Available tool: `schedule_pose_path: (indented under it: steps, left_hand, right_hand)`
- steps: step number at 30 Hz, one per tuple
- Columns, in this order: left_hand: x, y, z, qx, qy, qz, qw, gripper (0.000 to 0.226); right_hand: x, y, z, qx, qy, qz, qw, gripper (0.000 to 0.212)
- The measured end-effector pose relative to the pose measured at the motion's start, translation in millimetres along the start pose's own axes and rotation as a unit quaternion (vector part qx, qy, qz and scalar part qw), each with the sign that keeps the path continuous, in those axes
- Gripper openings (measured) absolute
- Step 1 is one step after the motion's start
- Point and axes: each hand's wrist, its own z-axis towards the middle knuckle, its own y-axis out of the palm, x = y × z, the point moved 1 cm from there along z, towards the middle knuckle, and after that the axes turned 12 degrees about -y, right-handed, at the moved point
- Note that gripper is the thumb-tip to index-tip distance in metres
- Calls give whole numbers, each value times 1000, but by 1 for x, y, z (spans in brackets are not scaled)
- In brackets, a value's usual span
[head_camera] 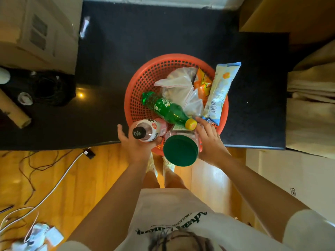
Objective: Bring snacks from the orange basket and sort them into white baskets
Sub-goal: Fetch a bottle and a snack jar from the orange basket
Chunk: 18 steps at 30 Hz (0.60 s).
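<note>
- Worktop (pixel 163 33): dark mat surface; no white baskets in view, so nothing appears sorted yet.
- Orange basket (pixel 143 78): at the worktop's near edge, mostly full; task judged at its start.
- Blue-white snack packet (pixel 220 87): leans over the right rim; barcode visible, print unreadable.
- Green bottle (pixel 166 109): yellow cap, label script illegible.
- Clear jar (pixel 180 150): green lid; right hand (pixel 210 140) wraps its side, fingers curled.
- Pink bottle (pixel 148 132): black cap with an unclear white mark; left hand (pixel 134 144) cups it from below.
- Shirt print: partly legible, "Adva…".
</note>
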Motion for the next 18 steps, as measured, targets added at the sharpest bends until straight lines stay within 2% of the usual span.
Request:
schedule_pose_path:
  steps: [4,6,10,12,14,15,18]
  left_hand:
    - [24,-11,-8,-18,99,2,995,80]
    - [39,-24,-8,-47,142,-27,988,75]
    - [62,-53,-7,-133,118,-91,980,73]
    - [74,-66,-6,-171,120,-114,971,74]
    - [87,-76,-7,-219,121,-145,957,80]
    - [92,-80,-8,-244,125,-152,950,82]
    - [104,-91,-9,-302,151,-142,930,71]
  right_hand:
    - [-4,-18,-9,15,-2,60,998,100]
    - [-8,-27,-18,44,-10,71,996,104]
    - [-25,-34,-47,89,7,100,991,112]
    - [-42,-37,-60,140,33,148,979,111]
    - [-62,-36,-69,217,81,227,946,103]
    - [-73,-35,-74,258,106,291,915,98]
    - [-111,-36,-81,381,144,471,782,90]
